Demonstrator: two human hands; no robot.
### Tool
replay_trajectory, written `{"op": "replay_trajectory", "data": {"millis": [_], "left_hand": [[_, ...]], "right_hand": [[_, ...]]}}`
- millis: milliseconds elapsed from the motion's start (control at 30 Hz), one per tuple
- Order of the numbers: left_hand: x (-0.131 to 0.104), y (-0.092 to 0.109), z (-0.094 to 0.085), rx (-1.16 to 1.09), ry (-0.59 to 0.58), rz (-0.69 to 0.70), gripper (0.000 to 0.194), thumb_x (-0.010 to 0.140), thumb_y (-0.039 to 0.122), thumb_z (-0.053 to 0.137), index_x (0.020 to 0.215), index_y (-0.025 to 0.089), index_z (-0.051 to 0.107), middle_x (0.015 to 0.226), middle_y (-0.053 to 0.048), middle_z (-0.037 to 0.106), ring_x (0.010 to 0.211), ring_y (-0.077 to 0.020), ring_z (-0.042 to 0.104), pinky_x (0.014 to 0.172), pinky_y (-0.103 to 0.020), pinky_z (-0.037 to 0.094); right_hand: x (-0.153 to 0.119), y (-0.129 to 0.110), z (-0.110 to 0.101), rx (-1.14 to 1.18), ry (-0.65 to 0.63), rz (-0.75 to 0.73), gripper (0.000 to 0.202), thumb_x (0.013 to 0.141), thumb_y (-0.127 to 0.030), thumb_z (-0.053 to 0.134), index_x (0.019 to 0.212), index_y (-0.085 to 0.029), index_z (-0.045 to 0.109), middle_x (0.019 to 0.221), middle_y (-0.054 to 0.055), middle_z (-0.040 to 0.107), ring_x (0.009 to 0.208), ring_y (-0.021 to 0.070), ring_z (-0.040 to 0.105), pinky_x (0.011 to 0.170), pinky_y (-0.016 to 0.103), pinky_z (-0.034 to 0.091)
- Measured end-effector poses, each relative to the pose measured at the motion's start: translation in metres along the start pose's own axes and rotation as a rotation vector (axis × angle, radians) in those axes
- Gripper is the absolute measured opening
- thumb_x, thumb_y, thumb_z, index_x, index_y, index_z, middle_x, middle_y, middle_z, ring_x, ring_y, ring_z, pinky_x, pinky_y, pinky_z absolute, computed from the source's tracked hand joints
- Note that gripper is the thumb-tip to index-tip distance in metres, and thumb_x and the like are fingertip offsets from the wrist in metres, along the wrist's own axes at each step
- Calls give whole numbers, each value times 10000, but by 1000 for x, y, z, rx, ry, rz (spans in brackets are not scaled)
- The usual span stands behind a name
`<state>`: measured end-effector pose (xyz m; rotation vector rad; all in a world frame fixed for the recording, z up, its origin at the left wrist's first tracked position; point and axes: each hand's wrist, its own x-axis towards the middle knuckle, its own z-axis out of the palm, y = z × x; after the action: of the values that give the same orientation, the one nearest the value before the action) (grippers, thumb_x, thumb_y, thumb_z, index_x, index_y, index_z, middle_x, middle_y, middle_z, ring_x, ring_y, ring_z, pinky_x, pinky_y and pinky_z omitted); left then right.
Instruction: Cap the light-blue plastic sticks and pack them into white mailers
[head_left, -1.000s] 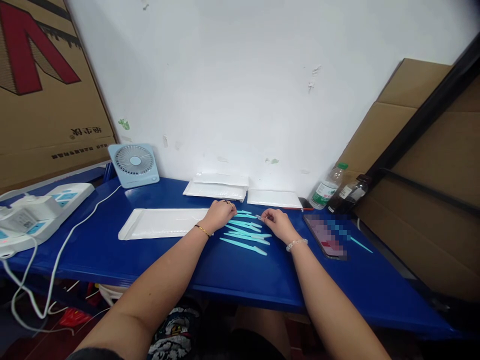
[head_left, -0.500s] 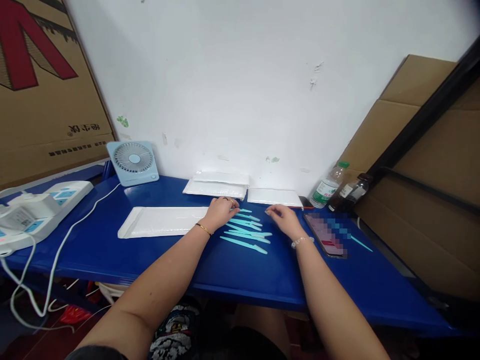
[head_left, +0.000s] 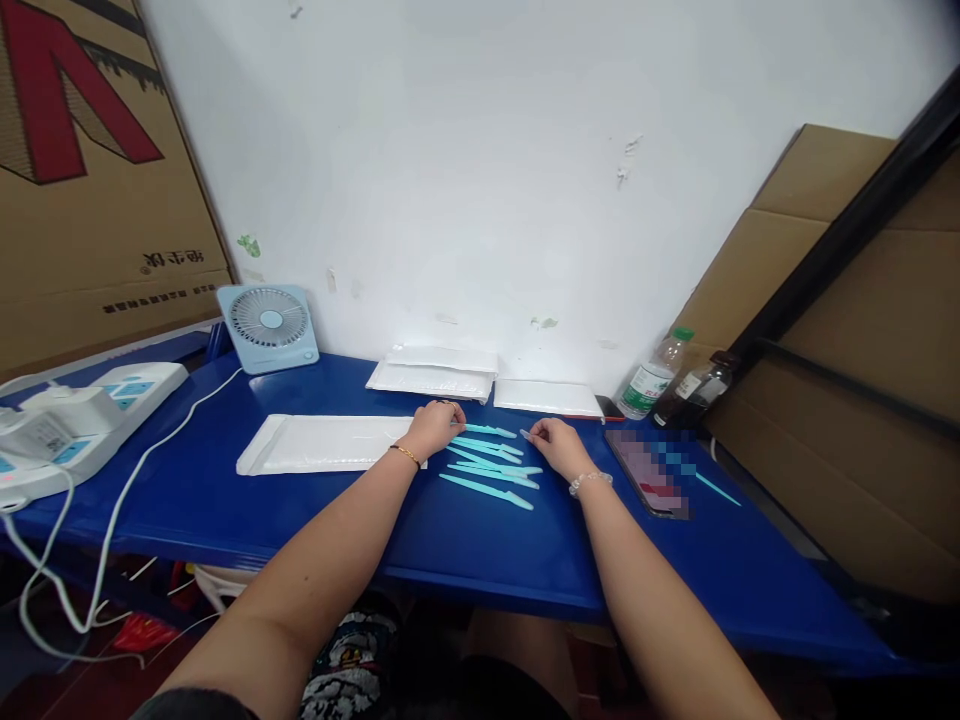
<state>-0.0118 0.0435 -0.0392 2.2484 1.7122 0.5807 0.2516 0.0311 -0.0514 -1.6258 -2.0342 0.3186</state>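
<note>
Several slim turquoise sticks with pale blade-like ends (head_left: 487,488) lie side by side on the blue table (head_left: 337,520). My left hand (head_left: 436,428) pinches the left end of the topmost turquoise stick (head_left: 487,431), above the others. Close to that stick's right end, my right hand (head_left: 556,445) holds a small clear cap (head_left: 526,435) between thumb and finger; a small gap separates cap and stick. A long white padded envelope (head_left: 322,443) lies flat to the left, its right end beside my left wrist.
White packets (head_left: 433,375) and another white packet (head_left: 547,397) lie by the wall. A fan (head_left: 270,328) and power strip (head_left: 135,395) stand left. At right are a phone (head_left: 645,475), two bottles (head_left: 654,378) and a lone turquoise stick (head_left: 718,488).
My left hand has shifted slightly left and down, with the stick now level in it. My right hand has moved left, bringing the clear cap near the stick's end.
</note>
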Motion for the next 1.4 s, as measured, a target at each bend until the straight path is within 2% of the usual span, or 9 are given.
{"op": "replay_trajectory", "data": {"millis": [233,567,800,1000,1067,1200,1267,1333,1400], "left_hand": [[2,1,1,-181,-90,49,217,738,197,533,890,199,687,808,-13,690,750,-142,627,663,-209,473],[4,-6,5,-383,-110,134,335,712,76,488,970,171,680,914,-32,699,828,-132,635,793,-238,513],[4,-4,10,-512,-182,155,438,724,34,444,1103,158,623,980,-56,699,913,-137,646,852,-274,507],[-2,5,4,-439,-180,171,453,747,62,444,1162,157,599,952,-51,703,906,-143,645,841,-268,503],[-5,8,1,-394,-176,199,438,762,85,450,1167,166,598,962,-42,699,895,-139,640,834,-257,500],[-10,12,-1,-305,-159,245,368,789,117,451,1101,182,634,973,-29,693,882,-133,631,827,-237,490],[-14,15,-1,-260,-161,260,353,780,100,454,1065,182,646,959,-25,695,856,-131,631,810,-230,489],[-21,21,-2,-216,-182,292,330,773,85,458,1018,183,657,944,-22,696,824,-131,629,780,-225,486],[-34,29,-5,-173,-196,359,284,797,95,449,958,186,664,956,-24,692,841,-136,623,789,-230,472]], "right_hand": [[0,0,1,113,-16,-34,153,759,-259,522,814,-194,649,803,24,649,694,152,562,657,262,423],[1,3,0,103,-19,-70,158,764,-258,517,806,-185,650,800,26,639,693,149,548,670,268,421],[-4,-8,-5,114,-58,-90,164,762,-238,509,802,-190,660,788,15,639,670,137,533,646,257,411],[-6,-14,-7,124,-110,-69,174,782,-264,519,818,-183,669,750,16,639,651,139,537,622,256,415],[-8,-18,-8,106,-110,-97,225,813,-319,511,895,-183,669,828,40,644,724,156,558,673,274,431],[-25,-36,-10,-33,-180,-265,590,773,-554,564,1267,-239,499,1218,100,536,1090,255,480,884,391,395],[-38,-49,-10,-152,-233,-319,766,706,-631,601,1337,-246,402,1280,112,479,1140,292,429,905,440,378],[-53,-61,-9,-270,-229,-353,675,759,-618,555,1290,-221,428,1229,120,491,1085,285,450,861,431,402],[-67,-70,-8,-380,-189,-388,440,874,-510,455,1177,-192,493,1124,118,523,1003,259,477,793,384,431]]}}
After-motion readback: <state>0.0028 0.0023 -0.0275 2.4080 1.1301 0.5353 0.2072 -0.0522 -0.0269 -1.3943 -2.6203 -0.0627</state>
